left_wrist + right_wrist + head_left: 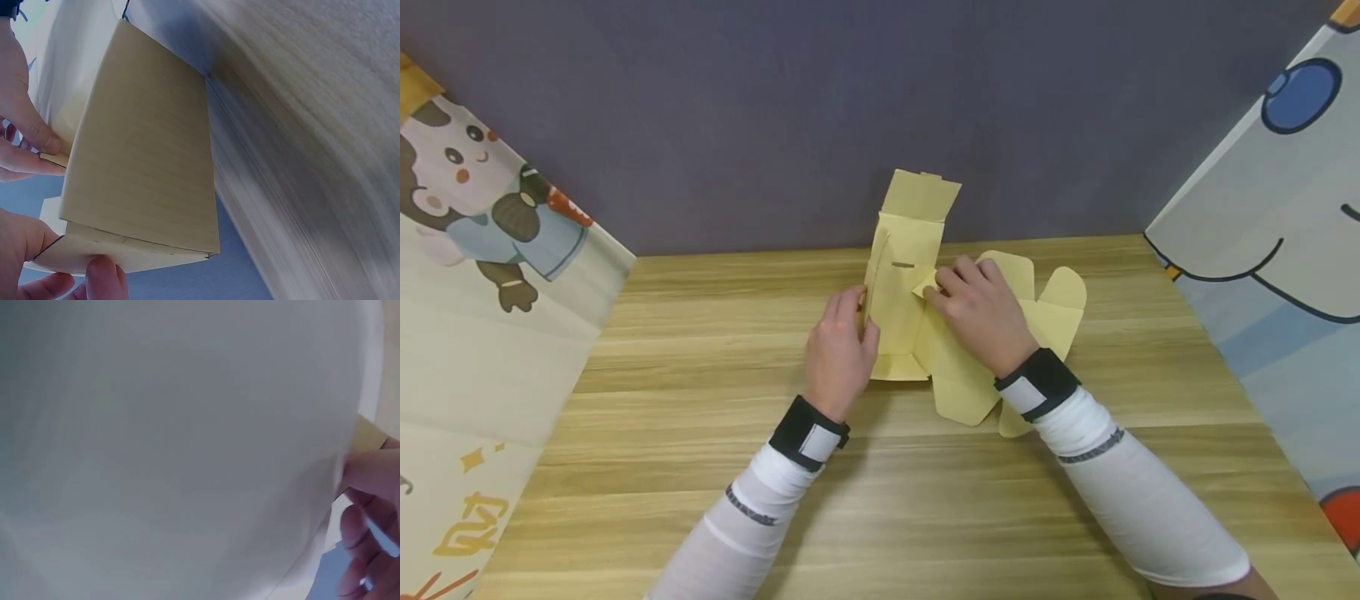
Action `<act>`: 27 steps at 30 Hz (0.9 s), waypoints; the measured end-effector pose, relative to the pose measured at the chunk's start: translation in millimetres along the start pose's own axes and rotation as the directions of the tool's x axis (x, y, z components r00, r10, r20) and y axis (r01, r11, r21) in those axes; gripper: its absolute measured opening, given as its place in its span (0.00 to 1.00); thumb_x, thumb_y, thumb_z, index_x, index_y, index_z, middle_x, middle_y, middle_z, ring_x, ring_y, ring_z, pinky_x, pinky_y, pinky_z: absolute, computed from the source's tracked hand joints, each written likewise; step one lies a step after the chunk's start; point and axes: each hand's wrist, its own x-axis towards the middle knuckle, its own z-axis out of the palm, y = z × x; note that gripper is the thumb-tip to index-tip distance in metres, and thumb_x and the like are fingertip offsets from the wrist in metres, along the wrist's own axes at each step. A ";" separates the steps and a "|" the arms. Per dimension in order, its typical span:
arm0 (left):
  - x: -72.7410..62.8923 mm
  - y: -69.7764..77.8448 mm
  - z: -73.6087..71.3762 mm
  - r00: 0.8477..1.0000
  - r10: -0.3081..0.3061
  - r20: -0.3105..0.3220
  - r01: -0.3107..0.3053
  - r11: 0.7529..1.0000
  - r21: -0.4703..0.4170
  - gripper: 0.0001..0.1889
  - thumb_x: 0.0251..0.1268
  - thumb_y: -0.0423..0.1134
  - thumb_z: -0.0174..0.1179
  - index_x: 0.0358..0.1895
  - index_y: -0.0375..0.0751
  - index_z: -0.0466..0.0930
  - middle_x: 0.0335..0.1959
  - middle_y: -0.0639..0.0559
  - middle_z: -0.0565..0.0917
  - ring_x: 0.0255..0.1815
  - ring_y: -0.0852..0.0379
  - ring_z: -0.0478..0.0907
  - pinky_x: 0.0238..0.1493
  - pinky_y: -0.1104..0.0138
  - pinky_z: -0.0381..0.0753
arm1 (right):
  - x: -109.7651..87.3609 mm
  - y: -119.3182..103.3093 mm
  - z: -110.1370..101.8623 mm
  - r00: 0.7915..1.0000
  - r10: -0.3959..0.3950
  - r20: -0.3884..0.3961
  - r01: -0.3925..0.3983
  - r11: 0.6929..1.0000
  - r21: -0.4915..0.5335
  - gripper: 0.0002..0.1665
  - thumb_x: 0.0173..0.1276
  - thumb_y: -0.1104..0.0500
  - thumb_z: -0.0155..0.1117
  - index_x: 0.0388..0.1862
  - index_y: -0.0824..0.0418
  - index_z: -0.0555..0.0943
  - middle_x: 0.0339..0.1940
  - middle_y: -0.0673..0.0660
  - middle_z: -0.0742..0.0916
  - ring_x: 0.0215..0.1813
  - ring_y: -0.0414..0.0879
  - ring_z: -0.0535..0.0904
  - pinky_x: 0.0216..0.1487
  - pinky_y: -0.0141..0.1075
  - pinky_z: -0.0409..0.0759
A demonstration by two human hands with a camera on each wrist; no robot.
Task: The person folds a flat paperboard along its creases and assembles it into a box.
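Observation:
A partly folded yellow cardboard box (898,321) stands on the table, its inside facing up and its tall end flap (921,196) raised at the far end. At its left wall is my left hand (838,346); in the left wrist view, thumb and fingers grip the box's edge beside the outer panel (144,137). My right hand (985,312) pinches a small flap (927,285) on the box's right side. Beneath that hand a wide panel (962,375) with rounded tabs spreads to the right. A pale, blurred panel (187,425) fills most of the right wrist view.
The wood-grain table (700,467) meets a dark blue back wall (737,125) just behind the box. Cartoon-printed panels stand on the left (497,333) and right (1247,250). Both wrists wear black straps over white sleeves.

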 end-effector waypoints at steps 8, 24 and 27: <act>-1.0 0.9 2.1 1.000 0.011 0.008 -0.011 1.000 0.027 0.22 0.57 0.31 0.59 0.57 0.38 0.75 0.44 0.43 0.83 0.32 0.49 0.83 0.29 0.59 0.84 | 4.1 -0.9 -5.7 0.998 0.063 0.017 -0.063 0.997 0.042 0.06 0.69 0.59 0.60 0.38 0.58 0.85 0.35 0.56 0.84 0.39 0.54 0.74 0.35 0.44 0.67; 0.5 5.9 0.7 1.000 0.030 0.009 -0.031 0.997 0.067 0.22 0.56 0.32 0.60 0.57 0.39 0.75 0.42 0.45 0.83 0.32 0.51 0.83 0.28 0.60 0.84 | 42.5 -4.7 -26.9 0.983 0.108 -0.149 -0.106 0.994 0.019 0.16 0.71 0.60 0.58 0.56 0.57 0.78 0.46 0.57 0.84 0.48 0.56 0.77 0.38 0.47 0.72; 0.2 6.7 1.1 0.999 0.031 0.012 -0.032 0.997 0.068 0.22 0.56 0.32 0.61 0.57 0.39 0.75 0.41 0.46 0.82 0.31 0.52 0.82 0.27 0.61 0.83 | 52.7 -7.5 -29.4 0.989 0.033 -0.144 -0.038 0.999 -0.035 0.18 0.73 0.64 0.53 0.59 0.54 0.78 0.50 0.56 0.83 0.53 0.56 0.75 0.40 0.47 0.73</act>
